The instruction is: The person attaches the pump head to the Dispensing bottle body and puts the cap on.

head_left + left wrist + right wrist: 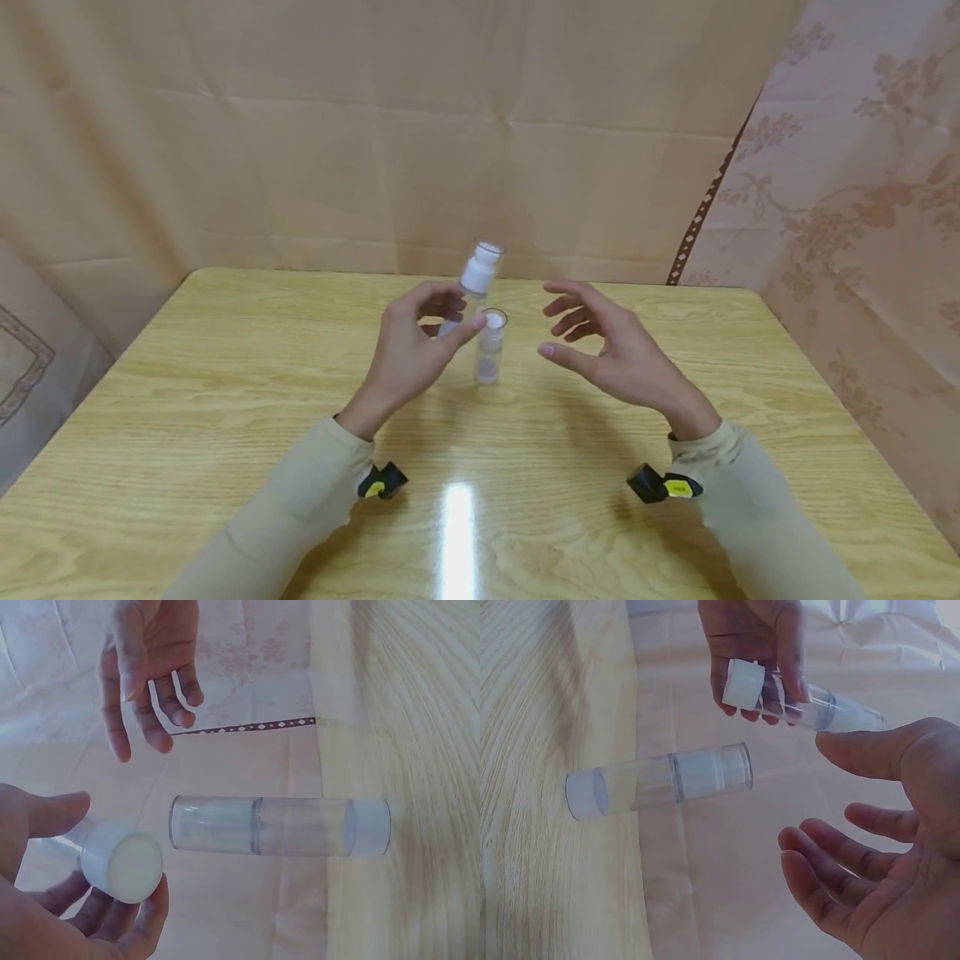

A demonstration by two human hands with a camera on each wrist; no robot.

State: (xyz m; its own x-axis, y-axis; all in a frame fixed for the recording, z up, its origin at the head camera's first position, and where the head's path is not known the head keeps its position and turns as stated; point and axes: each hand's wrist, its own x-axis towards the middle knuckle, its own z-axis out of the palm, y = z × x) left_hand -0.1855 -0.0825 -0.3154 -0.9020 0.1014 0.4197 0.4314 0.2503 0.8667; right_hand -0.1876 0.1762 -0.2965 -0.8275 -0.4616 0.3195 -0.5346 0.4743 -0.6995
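Note:
My left hand (412, 346) grips a clear pump bottle (480, 271) between thumb and fingers, raised above the table and tilted with its capped top leaning right. Its white base (135, 866) faces the camera in the left wrist view. A second pump bottle (489, 367), like the first with clear walls, a white base and a see-through cap, stands upright on the table just right of and below the held one. To the right of both, my right hand (622, 350) hovers with fingers spread and slightly bent, holding nothing.
The wood-grain table (225, 417) carries a bright light reflection near its front. Behind it hangs a beige cloth (450, 150); a floral cloth (870, 208) hangs on the right. Each sleeve cuff has a small black wrist camera (382, 481) below it.

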